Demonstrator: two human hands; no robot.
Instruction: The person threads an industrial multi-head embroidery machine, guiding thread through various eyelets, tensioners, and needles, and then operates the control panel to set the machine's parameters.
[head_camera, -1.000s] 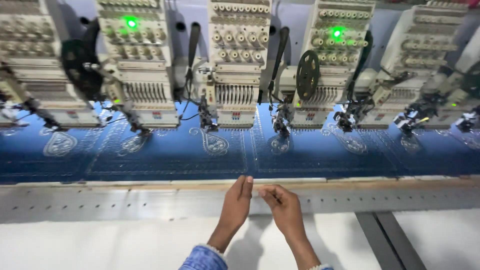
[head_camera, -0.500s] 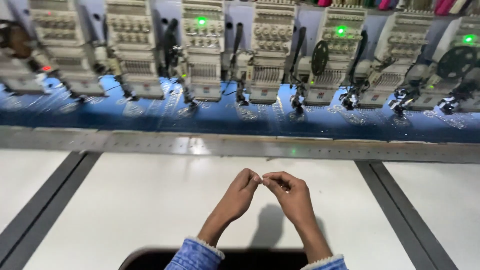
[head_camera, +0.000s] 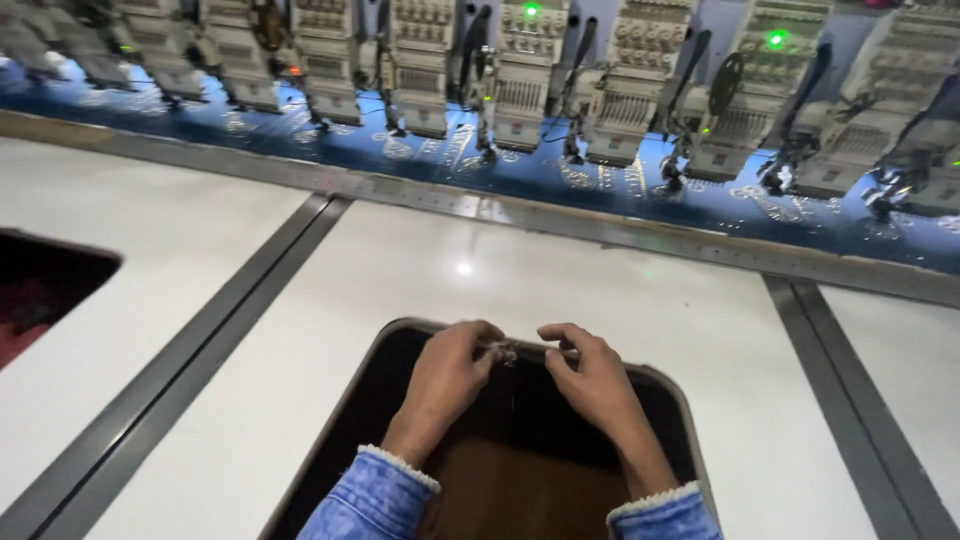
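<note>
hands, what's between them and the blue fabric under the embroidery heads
Head view: bare white tabletop, then a grey metal rail, separate the left hand and right hand from the blue fabric.
</note>
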